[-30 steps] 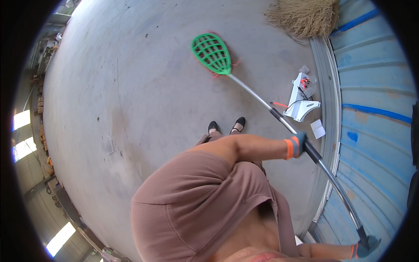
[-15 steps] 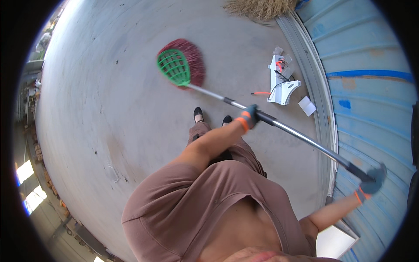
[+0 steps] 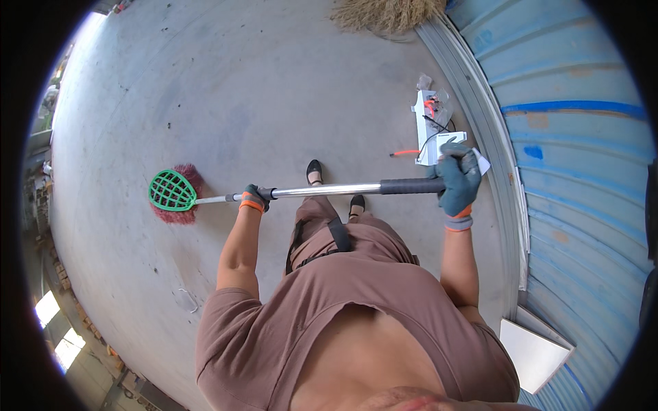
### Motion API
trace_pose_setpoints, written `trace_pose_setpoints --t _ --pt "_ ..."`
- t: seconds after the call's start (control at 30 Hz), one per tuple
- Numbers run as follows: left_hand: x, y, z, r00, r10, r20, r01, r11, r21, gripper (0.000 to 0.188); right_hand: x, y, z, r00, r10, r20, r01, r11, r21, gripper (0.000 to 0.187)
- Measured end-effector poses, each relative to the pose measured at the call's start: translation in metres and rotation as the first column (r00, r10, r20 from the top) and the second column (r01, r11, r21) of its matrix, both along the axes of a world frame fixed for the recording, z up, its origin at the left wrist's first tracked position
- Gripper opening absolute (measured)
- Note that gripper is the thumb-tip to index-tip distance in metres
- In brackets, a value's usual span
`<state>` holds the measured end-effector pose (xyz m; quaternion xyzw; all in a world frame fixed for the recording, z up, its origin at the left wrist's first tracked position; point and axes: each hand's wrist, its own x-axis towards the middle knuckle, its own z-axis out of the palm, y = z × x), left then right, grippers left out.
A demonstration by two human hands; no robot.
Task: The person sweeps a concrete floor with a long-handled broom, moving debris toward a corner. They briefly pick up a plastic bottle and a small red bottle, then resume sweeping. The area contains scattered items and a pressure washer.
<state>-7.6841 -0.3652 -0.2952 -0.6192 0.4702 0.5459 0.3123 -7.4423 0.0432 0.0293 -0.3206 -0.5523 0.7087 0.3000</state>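
A long-handled mop lies level across the front of my body. Its head, a green lattice frame over dark red fibres, is out to the left at floor level. My left hand, in a dark grey-green glove with an orange cuff, is wrapped round the silver pole near the head. At the other end, my right hand, gloved the same way, holds the tip of the black grip, with its fingers curled above it. The pole passes over my black shoes.
On the floor ahead right lie white panel parts with orange and black cables and clear plastic. A straw bundle is at the far edge. A blue corrugated wall with a metal track runs along the right; a white board leans there.
The mop head has swept from ahead of me round to the left. My left hand moved left with the pole, and my right hand came in from the wall to the front right.
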Motion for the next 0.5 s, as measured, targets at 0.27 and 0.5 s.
trace_pose_setpoints --t 0.27,0.5 --pt "-0.055 0.111 0.039 0.983 0.051 -0.174 -0.004 0.965 0.261 0.011 0.029 0.061 0.028 0.900 -0.434 -0.035 0.402 0.797 0.451 0.018" --pt "0.004 0.266 0.133 0.971 -0.136 -0.194 0.212 0.869 0.447 0.013 0.190 0.036 0.133 0.790 -0.603 -0.112 -0.062 -0.260 0.964 0.005"
